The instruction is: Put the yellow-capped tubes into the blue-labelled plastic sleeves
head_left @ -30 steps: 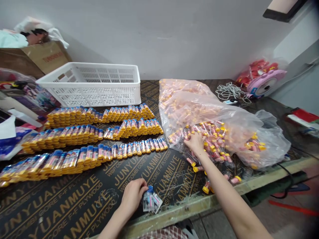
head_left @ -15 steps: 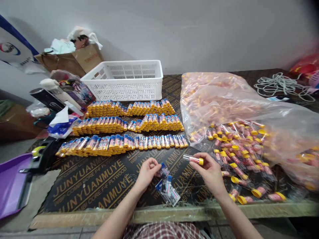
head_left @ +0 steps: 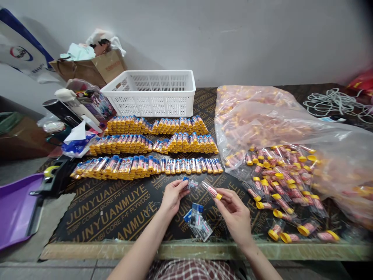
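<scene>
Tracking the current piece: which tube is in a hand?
The tube pinched by the right hand near its yellow cap; the others lie in rows, loose, or in the plastic bag.

L forearm [head_left: 142,243] bare | R forearm [head_left: 258,256] bare | fingers [head_left: 178,186] bare | lap garment [head_left: 194,270]: maroon/wht chk

Tube [head_left: 211,189] now nearer left hand [head_left: 172,197]

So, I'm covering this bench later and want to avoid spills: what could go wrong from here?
Loose yellow-ended tubes lie close to the table's front edge, so a nudge might roll one off. The blue-and-yellow tubes are piled in layers, so a bump could make some slide. The small printed pieces lie loose between the hands, so a passing forearm might scatter them.
</scene>
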The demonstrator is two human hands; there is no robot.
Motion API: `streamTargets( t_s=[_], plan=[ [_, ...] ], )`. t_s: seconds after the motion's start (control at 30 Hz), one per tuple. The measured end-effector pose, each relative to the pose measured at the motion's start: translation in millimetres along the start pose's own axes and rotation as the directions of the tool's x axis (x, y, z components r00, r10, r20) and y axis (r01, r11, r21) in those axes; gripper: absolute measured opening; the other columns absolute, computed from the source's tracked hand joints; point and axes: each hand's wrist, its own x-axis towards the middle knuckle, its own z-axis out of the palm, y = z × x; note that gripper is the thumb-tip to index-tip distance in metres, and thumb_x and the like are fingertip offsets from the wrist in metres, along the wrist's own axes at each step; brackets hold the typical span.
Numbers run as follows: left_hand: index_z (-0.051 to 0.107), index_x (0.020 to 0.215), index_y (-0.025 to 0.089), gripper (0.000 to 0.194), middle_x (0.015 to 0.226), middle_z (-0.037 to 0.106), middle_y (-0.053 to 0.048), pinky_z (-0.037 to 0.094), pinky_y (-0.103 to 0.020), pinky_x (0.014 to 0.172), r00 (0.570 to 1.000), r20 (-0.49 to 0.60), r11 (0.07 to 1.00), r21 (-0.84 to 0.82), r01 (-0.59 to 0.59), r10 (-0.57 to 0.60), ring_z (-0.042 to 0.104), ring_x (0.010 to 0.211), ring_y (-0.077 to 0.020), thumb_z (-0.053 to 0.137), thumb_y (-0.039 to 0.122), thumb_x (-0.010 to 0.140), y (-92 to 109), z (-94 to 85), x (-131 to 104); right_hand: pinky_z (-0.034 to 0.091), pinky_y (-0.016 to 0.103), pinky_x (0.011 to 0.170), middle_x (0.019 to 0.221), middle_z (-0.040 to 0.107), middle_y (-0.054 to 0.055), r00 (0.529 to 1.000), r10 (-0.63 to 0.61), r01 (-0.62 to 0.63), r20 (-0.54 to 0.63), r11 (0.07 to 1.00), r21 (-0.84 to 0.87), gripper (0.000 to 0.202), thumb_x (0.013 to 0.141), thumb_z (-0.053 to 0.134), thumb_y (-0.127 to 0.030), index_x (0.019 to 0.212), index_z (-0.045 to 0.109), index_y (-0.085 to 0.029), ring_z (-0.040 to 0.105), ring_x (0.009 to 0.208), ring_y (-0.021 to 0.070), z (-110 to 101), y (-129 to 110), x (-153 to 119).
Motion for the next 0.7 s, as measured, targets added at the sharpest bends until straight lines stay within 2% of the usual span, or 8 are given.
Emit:
streamTargets(
  t_s=[0.13, 0.3, 0.5, 0.6, 0.7],
  plan=[
    [0.066, 0.064, 0.01, 0.032, 0.063, 0.067, -0.002, 0.052, -0.023, 0.059, 0.999, -0.045, 0.999, -0.048, -0.011, 0.009, 0.06, 0.056, -0.0096, 0.086, 0.031, 0.049, 0, -1.2, 1, 0.056, 0.037, 0.08, 0.105, 0.062, 0.008, 0.996, -0.093, 0.092, -0.007, 0.992, -0.085, 0.02, 0.084, 0.058, -0.025, 0.104, 0.064, -0.025, 0.061, 0.096, 0.0218, 3, -1, -4],
    [0.066, 0.061, 0.011, 0.037, 0.062, 0.067, -0.002, 0.051, -0.024, 0.06, 0.997, -0.075, 0.996, -0.082, -0.03, 0.023, 0.059, 0.056, -0.0095, 0.088, 0.035, 0.044, -1, -2.6, 2, 0.054, 0.039, 0.082, 0.105, 0.062, 0.007, 0.981, -0.196, 0.193, 0.003, 0.962, -0.194, 0.026, 0.084, 0.057, -0.018, 0.107, 0.063, -0.027, 0.06, 0.099, 0.0227, 6, -2, -5],
    [0.064, 0.062, 0.011, 0.038, 0.061, 0.065, -0.001, 0.05, -0.023, 0.06, 0.992, -0.091, 0.995, -0.026, -0.094, 0.092, 0.058, 0.057, -0.0097, 0.086, 0.039, 0.046, -6, 2.4, -2, 0.05, 0.04, 0.089, 0.108, 0.062, 0.006, 0.956, -0.265, 0.287, 0.124, 0.93, -0.23, 0.035, 0.084, 0.056, -0.013, 0.114, 0.062, -0.029, 0.059, 0.102, 0.0222, 10, -3, -6],
    [0.063, 0.068, 0.012, 0.037, 0.066, 0.066, -0.001, 0.05, -0.024, 0.062, 0.993, -0.02, 0.993, -0.003, -0.117, 0.117, 0.06, 0.06, -0.0106, 0.082, 0.041, 0.054, -7, 7.4, -8, 0.05, 0.037, 0.091, 0.112, 0.06, 0.006, 0.943, -0.255, 0.296, 0.214, 0.935, -0.193, 0.037, 0.086, 0.05, -0.012, 0.117, 0.061, -0.03, 0.059, 0.104, 0.021, 12, -1, -6],
    [0.062, 0.081, 0.014, 0.04, 0.071, 0.067, -0.001, 0.049, -0.023, 0.06, 0.994, 0.084, 0.997, 0.014, -0.075, 0.073, 0.062, 0.061, -0.0115, 0.083, 0.036, 0.055, -5, 11.0, -14, 0.052, 0.034, 0.085, 0.105, 0.06, 0.006, 0.94, -0.243, 0.289, 0.239, 0.941, -0.179, 0.039, 0.087, 0.046, -0.011, 0.117, 0.061, -0.03, 0.061, 0.097, 0.0192, 13, 3, -4]
  ],
)
